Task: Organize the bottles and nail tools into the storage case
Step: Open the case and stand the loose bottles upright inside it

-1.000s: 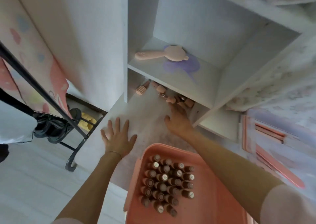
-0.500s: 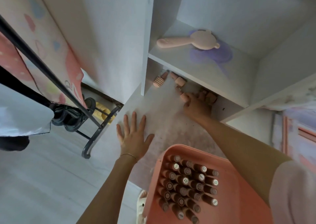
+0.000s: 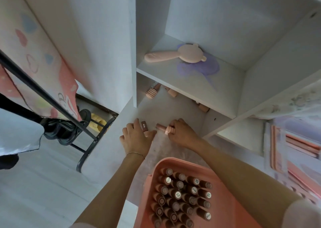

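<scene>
The pink storage case [image 3: 224,200] sits at the bottom of the view with several brown-capped bottles [image 3: 180,196] standing in rows inside it. My right hand [image 3: 182,134] grips a pink nail polish bottle [image 3: 162,128] lying sideways on the white desktop. My left hand [image 3: 136,137] holds a small brown-capped bottle [image 3: 144,126] between its fingers just left of it. Further back under the shelf lie a ribbed pink bottle [image 3: 151,92], a pink bottle [image 3: 172,92] and another bottle [image 3: 203,107].
A pink bear-shaped hand mirror [image 3: 178,55] and a purple item [image 3: 199,67] lie on the shelf board [image 3: 173,81] above. A black metal rack [image 3: 69,116] stands at the left. Pink nail files [image 3: 302,146] lie at the right.
My right hand has drawn back from under the shelf with a pink bottle. My left hand, flat on the desktop before, now holds a small bottle.
</scene>
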A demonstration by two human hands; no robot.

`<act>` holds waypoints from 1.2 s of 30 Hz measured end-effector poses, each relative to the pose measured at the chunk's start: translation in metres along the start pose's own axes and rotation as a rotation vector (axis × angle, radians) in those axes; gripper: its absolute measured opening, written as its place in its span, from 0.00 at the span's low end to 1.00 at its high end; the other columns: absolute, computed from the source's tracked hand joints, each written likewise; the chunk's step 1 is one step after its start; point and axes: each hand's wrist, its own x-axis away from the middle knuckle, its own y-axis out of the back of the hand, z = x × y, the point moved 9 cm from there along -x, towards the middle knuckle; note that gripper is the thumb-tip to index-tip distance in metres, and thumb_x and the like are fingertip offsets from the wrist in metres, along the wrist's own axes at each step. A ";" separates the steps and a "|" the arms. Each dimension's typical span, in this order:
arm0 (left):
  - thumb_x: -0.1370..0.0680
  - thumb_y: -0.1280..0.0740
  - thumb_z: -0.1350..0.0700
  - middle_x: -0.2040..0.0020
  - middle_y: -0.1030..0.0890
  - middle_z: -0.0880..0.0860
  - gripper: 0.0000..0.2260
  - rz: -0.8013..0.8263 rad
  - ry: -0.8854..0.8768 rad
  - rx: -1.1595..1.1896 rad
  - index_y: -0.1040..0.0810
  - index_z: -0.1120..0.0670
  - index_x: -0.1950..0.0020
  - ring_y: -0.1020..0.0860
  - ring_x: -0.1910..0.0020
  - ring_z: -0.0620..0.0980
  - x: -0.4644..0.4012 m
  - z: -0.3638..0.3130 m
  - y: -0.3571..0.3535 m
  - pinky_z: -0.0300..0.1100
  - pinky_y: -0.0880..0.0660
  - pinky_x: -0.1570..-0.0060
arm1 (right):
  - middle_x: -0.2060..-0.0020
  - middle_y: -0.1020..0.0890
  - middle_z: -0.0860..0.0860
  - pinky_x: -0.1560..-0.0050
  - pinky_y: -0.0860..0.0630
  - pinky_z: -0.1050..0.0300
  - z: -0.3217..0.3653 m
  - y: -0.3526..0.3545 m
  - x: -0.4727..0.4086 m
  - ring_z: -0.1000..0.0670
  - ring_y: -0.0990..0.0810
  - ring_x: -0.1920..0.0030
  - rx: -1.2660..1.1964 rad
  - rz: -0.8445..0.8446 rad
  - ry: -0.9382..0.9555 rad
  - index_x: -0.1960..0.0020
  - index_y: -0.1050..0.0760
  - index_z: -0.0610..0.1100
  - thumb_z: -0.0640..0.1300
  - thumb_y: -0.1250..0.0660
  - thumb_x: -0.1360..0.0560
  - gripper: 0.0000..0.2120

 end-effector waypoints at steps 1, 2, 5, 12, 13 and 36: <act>0.26 0.34 0.47 0.38 0.30 0.58 0.27 0.029 0.000 0.003 0.37 0.55 0.31 0.33 0.41 0.58 0.000 -0.003 -0.004 0.50 0.35 0.44 | 0.52 0.24 0.44 0.59 0.32 0.58 -0.001 0.003 0.003 0.45 0.24 0.55 -0.052 -0.010 -0.020 0.51 0.26 0.41 0.43 0.36 0.27 0.07; 0.26 0.33 0.51 0.40 0.29 0.59 0.26 0.046 -0.011 0.012 0.38 0.56 0.32 0.31 0.42 0.58 0.000 -0.006 -0.007 0.51 0.34 0.45 | 0.59 0.24 0.45 0.64 0.34 0.58 -0.001 0.008 0.006 0.47 0.25 0.61 -0.095 -0.038 -0.023 0.58 0.26 0.43 0.44 0.36 0.27 0.04; 0.26 0.34 0.58 0.44 0.28 0.60 0.22 0.050 -0.050 0.031 0.36 0.58 0.35 0.28 0.47 0.60 0.002 -0.013 -0.007 0.51 0.29 0.48 | 0.65 0.27 0.50 0.70 0.37 0.60 0.004 0.026 0.021 0.50 0.29 0.64 -0.127 -0.082 -0.002 0.62 0.30 0.43 0.44 0.37 0.26 0.08; 0.25 0.35 0.58 0.55 0.25 0.63 0.09 0.000 -0.015 0.442 0.26 0.65 0.52 0.25 0.59 0.60 0.013 -0.017 0.033 0.52 0.27 0.53 | 0.60 0.24 0.55 0.64 0.33 0.63 0.011 0.079 0.096 0.53 0.25 0.60 -0.299 -0.228 0.093 0.52 0.31 0.47 0.48 0.35 0.27 0.08; 0.24 0.36 0.58 0.60 0.25 0.61 0.09 -0.031 -0.054 0.493 0.26 0.65 0.54 0.26 0.58 0.62 0.019 -0.024 0.043 0.52 0.28 0.56 | 0.62 0.23 0.54 0.63 0.31 0.61 0.006 0.085 0.109 0.52 0.24 0.62 -0.379 -0.270 0.081 0.54 0.32 0.48 0.50 0.35 0.27 0.08; 0.20 0.42 0.55 0.43 0.21 0.50 0.12 0.073 -0.258 0.731 0.29 0.45 0.39 0.25 0.42 0.49 0.161 -0.032 0.065 0.42 0.30 0.43 | 0.54 0.21 0.55 0.61 0.33 0.69 -0.097 -0.040 0.262 0.57 0.26 0.57 -0.341 -0.064 -0.084 0.51 0.29 0.51 0.45 0.35 0.28 0.07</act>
